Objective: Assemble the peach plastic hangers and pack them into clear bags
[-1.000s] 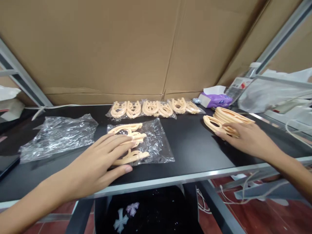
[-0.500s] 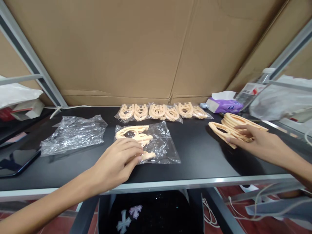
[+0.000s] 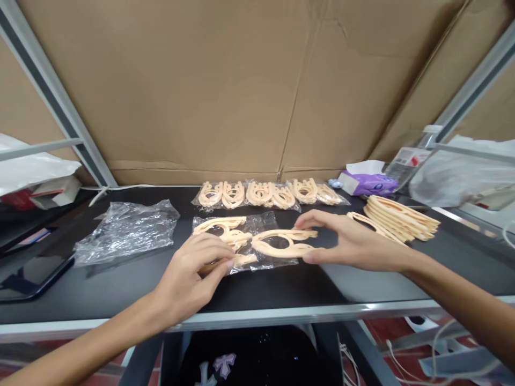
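A beige plastic folding hanger is held between the thumb and fingers of my right hand, over the right part of a clear plastic bag. Its rounded end touches or nearly touches the other hangers on the bag. My left hand is closed over the near side of those hangers, thumb and fingers pinching one at the edge; part of it is hidden by the fingers. A stack of beige hangers lies on the right of the black table.
Several bagged hangers line the back of the table by the cardboard wall. Clear plastic bags and a phone lie on the left. A purple tissue pack and a plastic bottle stand at the back right.
My right hand has moved left from the stack with a hanger, which is now above the clear bag. My left hand stays at the bagged hangers. The view has shifted slightly.
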{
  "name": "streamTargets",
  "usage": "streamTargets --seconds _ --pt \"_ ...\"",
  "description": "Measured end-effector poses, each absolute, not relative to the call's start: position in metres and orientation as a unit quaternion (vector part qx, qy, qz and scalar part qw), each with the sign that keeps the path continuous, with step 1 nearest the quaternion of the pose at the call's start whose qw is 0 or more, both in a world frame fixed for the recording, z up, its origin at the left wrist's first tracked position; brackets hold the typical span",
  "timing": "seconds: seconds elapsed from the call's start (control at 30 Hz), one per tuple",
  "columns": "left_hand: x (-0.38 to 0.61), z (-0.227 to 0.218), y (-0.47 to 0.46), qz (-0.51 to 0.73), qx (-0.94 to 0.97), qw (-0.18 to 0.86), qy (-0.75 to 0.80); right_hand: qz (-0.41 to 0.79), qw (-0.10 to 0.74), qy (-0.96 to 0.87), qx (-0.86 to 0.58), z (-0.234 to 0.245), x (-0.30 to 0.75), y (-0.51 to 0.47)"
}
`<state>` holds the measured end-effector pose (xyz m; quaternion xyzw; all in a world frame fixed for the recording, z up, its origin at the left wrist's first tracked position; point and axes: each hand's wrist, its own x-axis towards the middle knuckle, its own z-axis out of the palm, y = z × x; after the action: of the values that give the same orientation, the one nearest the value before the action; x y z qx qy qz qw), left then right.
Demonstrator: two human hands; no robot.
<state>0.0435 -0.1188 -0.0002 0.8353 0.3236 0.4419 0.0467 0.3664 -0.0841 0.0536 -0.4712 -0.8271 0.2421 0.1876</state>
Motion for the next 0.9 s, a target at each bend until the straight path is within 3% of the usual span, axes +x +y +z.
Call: streamTargets --seconds 0.3,0.47,0.67,0.9 --pt "0.042 0.002 -0.120 0.426 0.854 0.070 0.289 0.380 0.169 -0.844 -0.339 0.038 0.319 -0.050" --pt "0.005 0.009 -0.114 0.365 0.859 0.037 0.358 0.315 0.194 -0.838 -0.400 0.025 0.330 -0.050" --pt "-0.024 0.000 -0.109 0.183 0.869 0.078 0.453 0.207 0.176 -0.862 -0.428 0.011 0.335 -0.047" --pt "-0.021 -0.005 -0.108 0.146 0.894 0.070 0.418 0.203 0.200 -0.875 -0.391 0.010 0.302 -0.050"
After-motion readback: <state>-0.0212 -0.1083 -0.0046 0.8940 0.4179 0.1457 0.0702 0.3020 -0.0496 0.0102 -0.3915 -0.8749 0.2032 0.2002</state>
